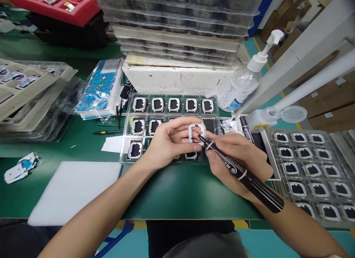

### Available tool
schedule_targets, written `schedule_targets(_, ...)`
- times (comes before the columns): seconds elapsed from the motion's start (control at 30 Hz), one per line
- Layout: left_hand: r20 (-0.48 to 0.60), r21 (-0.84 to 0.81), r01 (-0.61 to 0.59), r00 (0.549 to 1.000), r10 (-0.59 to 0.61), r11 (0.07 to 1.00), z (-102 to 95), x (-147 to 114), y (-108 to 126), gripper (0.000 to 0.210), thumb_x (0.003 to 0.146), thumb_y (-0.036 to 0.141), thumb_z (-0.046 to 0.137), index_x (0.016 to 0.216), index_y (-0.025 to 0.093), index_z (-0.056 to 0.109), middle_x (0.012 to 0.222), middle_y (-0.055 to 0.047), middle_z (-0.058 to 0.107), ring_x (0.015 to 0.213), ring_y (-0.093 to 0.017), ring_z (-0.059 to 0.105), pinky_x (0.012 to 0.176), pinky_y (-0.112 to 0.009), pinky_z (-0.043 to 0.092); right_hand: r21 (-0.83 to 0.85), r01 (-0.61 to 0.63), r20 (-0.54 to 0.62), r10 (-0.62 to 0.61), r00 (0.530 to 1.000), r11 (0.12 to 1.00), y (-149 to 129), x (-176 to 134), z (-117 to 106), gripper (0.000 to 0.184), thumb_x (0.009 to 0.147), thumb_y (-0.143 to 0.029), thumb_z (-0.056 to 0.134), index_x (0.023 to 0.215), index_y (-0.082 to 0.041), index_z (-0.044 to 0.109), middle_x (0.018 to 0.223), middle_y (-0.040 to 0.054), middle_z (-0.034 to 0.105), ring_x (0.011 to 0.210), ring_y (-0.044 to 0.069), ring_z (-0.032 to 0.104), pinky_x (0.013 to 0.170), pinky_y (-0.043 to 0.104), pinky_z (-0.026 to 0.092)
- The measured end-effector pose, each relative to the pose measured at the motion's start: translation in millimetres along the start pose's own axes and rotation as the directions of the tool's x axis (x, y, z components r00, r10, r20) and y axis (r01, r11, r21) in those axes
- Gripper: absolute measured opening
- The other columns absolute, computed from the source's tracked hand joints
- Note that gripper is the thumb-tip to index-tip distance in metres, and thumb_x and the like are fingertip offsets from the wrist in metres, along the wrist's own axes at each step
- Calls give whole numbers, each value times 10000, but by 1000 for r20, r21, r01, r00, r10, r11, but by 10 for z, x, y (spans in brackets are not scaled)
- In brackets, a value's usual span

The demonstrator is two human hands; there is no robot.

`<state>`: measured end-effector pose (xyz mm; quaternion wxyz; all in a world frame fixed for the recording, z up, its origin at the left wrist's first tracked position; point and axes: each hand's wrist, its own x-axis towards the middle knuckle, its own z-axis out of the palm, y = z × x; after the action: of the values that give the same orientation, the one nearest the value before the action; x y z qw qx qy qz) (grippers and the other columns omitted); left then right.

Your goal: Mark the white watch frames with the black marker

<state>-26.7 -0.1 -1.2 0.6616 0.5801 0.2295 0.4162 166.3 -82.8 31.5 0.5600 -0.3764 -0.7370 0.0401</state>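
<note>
Both hands meet above the tabletop [183, 191], over the right half of a clear tray [128, 117]. The white frame [190, 134] is up off the tray, in the left hand [168, 141]: thumb along its lower edge, fingers bent behind, some of them showing through the opening. Frame stands face toward the wearer, its slightly longer axis running up and down the view.

Key relation: black marker [249, 180] to frame. Marker's long axis slants from lower right to upper left, uncapped tip pointing into the opening, close to the inner edge of the frame's right side. Whether tip and edge touch, cannot tell. The left hand carries the frame; the right hand [237, 156] comes at it from the right.

Right hand pose: pen grip, thumb and index pinching the barrel near the tip, rear end passing out over the wrist. Index fingertip lies just beside the frame's right edge; contact unclear. Left forearm reaches in from lower left, right forearm from lower right.

Around: similar frames sit in the tray's compartments, partly hidden by the hands. A second marker [245, 129] lies right of the tray; a white foam sheet [74, 191] lies near the left forearm.
</note>
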Motion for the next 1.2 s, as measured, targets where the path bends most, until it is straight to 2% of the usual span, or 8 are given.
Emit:
schedule_targets(0.1,13,-8,11,1000,-11,1000,-4,3,-16,556,754,294,993,1259,214,777,1077,-100,819,928,-211,813,833,-318,732,-5,26,-12,-26,1000,1000,-5,9,6,422,830,-2,814,1166,-237,719,999,95,816,945,326,838,708,444,728)
schedule_targets(0.27,19,-48,28,999,-27,998,-6,12,-24,552,744,267,997,1253,227,786,1060,-83,820,909,-191,807,820,-294,727,-2,36,-20,-36,999,999,-3,21,2,447,831,-15,814,1179,-277,711,991,64,818,904,301,836,696,442,736)
schedule_targets(0.4,2,29,-5,1000,5,1000,28,-3,-19,540,769,296,980,1260,208,774,1068,-95,815,902,-206,809,822,-325,735,-14,-12,-31,12,999,1000,6,7,10,430,830,-17,815,1148,-291,724,963,44,811,885,297,832,682,437,724)
schedule_targets(0.53,-57,159,-73,995,83,985,116,-54,-13,463,836,220,909,1273,195,761,1079,-87,818,963,-215,818,895,-345,734,-53,-99,-47,97,994,994,18,-16,28,334,865,-62,814,1094,-293,736,994,50,807,866,263,813,678,408,701)
schedule_targets(0.63,-83,351,-151,978,192,924,163,-93,-15,411,885,158,832,1287,208,765,1134,-77,824,989,-198,815,919,-319,724,-77,-132,-15,131,991,988,29,-26,30,301,901,-88,800,1115,-287,729,1040,62,806,850,231,791,680,388,684)
schedule_targets(0.77,-46,551,-235,950,310,801,164,-118,-26,418,912,116,781,1316,217,757,1154,-67,831,936,-175,811,859,-283,717,-75,-117,-18,116,993,990,44,-25,29,302,905,-84,803,1120,-280,722,1015,59,796,829,213,775,668,366,660)
schedule_targets(1.0,18,662,-311,916,400,682,138,-122,-52,398,949,140,760,1338,219,738,1148,-66,831,871,-143,787,794,-243,682,-76,-100,-18,99,995,992,56,-16,43,290,904,-71,792,1092,-279,716,980,43,786,819,203,769,676,358,650)
schedule_targets(1.2,50,685,-342,903,427,643,136,-113,-49,388,959,124,746,1339,199,721,1118,-66,827,847,-127,767,777,-228,663,-92,-106,-25,104,994,990,59,-24,55,309,902,-70,796,1109,-285,716,998,33,788,842,202,777,705,353,660)
